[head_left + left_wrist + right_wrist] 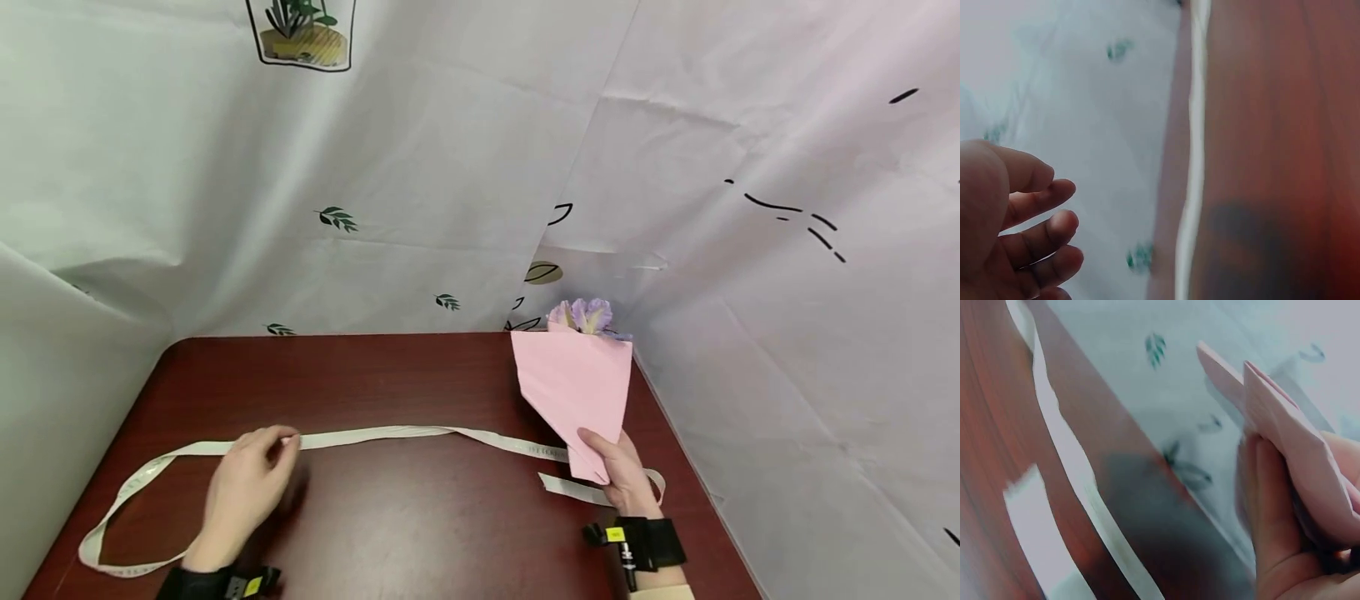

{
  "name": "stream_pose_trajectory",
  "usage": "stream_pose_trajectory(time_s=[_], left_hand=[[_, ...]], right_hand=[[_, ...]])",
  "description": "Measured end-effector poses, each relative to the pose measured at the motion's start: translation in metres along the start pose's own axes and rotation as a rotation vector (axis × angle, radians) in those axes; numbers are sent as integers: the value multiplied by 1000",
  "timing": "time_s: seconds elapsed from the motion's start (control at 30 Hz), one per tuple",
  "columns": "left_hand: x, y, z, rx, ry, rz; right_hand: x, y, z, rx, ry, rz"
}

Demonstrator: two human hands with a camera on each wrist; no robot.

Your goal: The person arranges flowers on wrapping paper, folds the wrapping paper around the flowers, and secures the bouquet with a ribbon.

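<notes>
A small bouquet, lilac flowers (591, 317) in a pink paper wrap (576, 379), stands upright at the table's right side. My right hand (624, 475) grips it by the narrow lower end, thumb across the paper; the right wrist view shows the folded pink wrap (1300, 459) between thumb and fingers. Over the table's left part hovers my left hand (251, 479), its fingers loosely bent with nothing between them. A long white ribbon (405, 432) runs beneath it. In the left wrist view, the ribbon (1196, 131) lies apart from the left hand (1019, 225).
The ribbon loops at the left of the dark red-brown table (420, 525), and its cut end (573, 489) lies near the right hand. White printed cloth (420, 167) hangs behind the table and along both sides.
</notes>
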State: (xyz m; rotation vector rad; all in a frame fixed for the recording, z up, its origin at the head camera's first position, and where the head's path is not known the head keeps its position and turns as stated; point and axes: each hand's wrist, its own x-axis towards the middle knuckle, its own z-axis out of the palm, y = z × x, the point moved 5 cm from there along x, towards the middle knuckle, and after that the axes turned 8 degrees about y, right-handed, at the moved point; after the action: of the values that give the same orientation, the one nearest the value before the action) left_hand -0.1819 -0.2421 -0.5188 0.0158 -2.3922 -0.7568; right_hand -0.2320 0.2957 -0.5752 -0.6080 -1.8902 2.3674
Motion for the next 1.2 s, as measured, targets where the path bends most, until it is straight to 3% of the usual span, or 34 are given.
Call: stream_pose_trajectory(time_s=[0.3, 0.43, 0.53, 0.7, 0.9, 1.2], left_hand=[[13, 121, 51, -298, -102, 291], [12, 160, 71, -399, -144, 390], [9, 180, 85, -424, -191, 435], [-1, 200, 111, -355, -317, 453], [-9, 203, 134, -226, -439, 403], [2, 204, 138, -179, -377, 367]], right_hand=[[-28, 17, 77, 159, -39, -45], [-37, 26, 99, 181, -8, -54], [-45, 32, 111, 189, -3, -56], [-61, 39, 130, 245, -69, -54], [-76, 50, 148, 294, -96, -61], [-85, 52, 165, 353, -143, -112]])
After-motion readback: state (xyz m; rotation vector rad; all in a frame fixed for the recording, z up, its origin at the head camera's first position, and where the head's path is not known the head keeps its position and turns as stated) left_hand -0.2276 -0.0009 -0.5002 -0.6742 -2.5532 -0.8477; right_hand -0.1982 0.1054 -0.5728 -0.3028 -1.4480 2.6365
